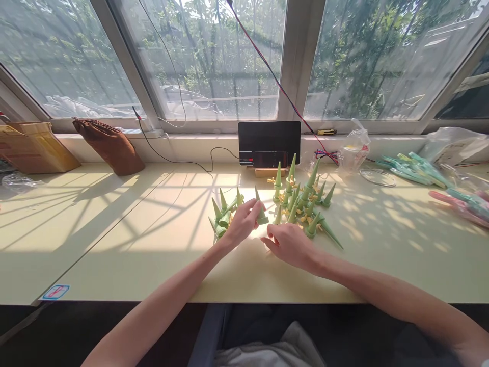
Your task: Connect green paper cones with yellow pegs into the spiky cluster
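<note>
Green cone [263, 218] | left fingers [252, 209]: pinched around it | right fingers [274, 231]: curled, narrow gap, grip unclear

Green cone [262, 217] in left fingers [253, 209], right hand [288, 242] near.

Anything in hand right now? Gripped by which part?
Left hand: a green cone, pinched around its middle, tip and base showing. Right hand: can't tell whether it holds anything.

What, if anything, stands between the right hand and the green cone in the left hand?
Nothing visible: the left hand holds the green cone near the right hand, with only a gap above the tabletop between them.
</note>
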The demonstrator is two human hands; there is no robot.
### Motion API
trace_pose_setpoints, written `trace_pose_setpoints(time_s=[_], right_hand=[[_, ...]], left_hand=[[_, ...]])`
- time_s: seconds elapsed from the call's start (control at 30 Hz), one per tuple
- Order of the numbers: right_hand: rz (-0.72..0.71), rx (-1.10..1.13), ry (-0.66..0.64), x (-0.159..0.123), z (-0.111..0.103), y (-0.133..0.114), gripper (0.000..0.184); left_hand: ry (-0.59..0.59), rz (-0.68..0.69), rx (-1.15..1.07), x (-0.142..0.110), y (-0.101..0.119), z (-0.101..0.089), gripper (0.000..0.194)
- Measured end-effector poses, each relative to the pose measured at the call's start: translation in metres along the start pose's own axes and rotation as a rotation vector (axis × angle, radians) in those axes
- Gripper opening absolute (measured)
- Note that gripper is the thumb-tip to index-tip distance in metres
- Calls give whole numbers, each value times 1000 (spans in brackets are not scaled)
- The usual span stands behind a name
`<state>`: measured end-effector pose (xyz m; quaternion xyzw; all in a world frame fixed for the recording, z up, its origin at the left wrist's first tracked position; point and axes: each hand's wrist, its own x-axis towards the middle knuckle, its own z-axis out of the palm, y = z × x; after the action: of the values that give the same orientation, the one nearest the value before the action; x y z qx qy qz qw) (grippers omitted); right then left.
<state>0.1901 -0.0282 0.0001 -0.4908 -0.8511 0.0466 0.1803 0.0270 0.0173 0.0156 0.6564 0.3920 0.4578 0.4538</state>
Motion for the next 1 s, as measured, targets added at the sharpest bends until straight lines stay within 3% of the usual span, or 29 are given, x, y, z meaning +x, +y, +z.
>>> trace_pose_setpoints(time_s=[0.13,0.27,0.5,0.63,0.83,1.0], right_hand=[[-167,-48,-174,-3,-1,-2,16],[-220,-107,-222,-3,-2,0,19],[-109,-253,-258,1,-2,4,7],[-38,-291,-284,2,-6,5,20],[15,-307,-300,4,-11,4,23],[60,-324,-317,6,-13,2,27]], left_hand=[[1,-26,9,0,2,0,36],[27,-26,25,1,2,0,34],[49,-5,-3,2,-1,0,31],[73,30,6,2,0,1,32],[136,115,91,1,0,-1,31],[267,186,178,2,-1,-4,28]])
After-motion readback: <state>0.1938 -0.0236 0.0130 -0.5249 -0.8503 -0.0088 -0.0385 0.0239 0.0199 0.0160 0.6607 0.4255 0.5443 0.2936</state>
